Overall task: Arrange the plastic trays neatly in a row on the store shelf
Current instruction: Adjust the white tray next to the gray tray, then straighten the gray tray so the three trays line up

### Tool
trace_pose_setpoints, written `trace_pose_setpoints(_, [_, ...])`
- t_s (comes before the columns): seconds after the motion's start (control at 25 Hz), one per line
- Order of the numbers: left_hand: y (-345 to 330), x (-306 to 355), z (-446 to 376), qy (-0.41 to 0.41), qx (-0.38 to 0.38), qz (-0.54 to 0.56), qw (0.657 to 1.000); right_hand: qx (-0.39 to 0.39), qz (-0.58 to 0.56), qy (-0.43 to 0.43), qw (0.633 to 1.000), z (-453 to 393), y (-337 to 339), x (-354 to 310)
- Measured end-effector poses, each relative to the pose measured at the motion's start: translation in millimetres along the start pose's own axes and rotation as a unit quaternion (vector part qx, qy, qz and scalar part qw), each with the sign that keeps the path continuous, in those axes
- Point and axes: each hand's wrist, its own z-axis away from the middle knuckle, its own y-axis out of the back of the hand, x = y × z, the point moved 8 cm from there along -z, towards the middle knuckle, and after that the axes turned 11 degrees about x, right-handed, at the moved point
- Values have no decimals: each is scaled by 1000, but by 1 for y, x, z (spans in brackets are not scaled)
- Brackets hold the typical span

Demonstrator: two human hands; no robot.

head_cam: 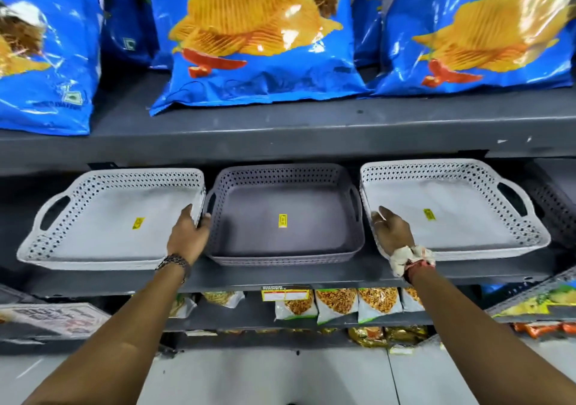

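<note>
While on trays: L hand (189, 233) gripping, R hand (393, 233) open.

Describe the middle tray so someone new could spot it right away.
Find the grey shelf beneath the blue chip bags. Three perforated trays sit there in a row. The middle tray is darker, purplish grey, flanked by two paler ones.

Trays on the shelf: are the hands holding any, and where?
The left hand grips the left tray by its right rim. The right hand rests on the right tray's left rim, no clear grip.
</note>
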Motion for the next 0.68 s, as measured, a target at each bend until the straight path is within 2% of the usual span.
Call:
trace_pose_setpoints(0.08, [-5, -14, -4, 1, -32, -23, 999, -9, 18, 0, 1000, 15, -14, -10])
trace_pose_setpoints(0.2, [-7, -13, 0, -23, -15, -38, 999, -11, 70, 26, 997, 22, -16, -19])
trace_pose_setpoints(0.56, [-15, 8, 3, -75, 9, -35, 997, 15, 130, 81, 988, 17, -19, -35])
trace_pose_setpoints(0.68, [-16, 6, -3, -89, -13, -31, 995, 9, 144, 80, 986, 16, -20, -37])
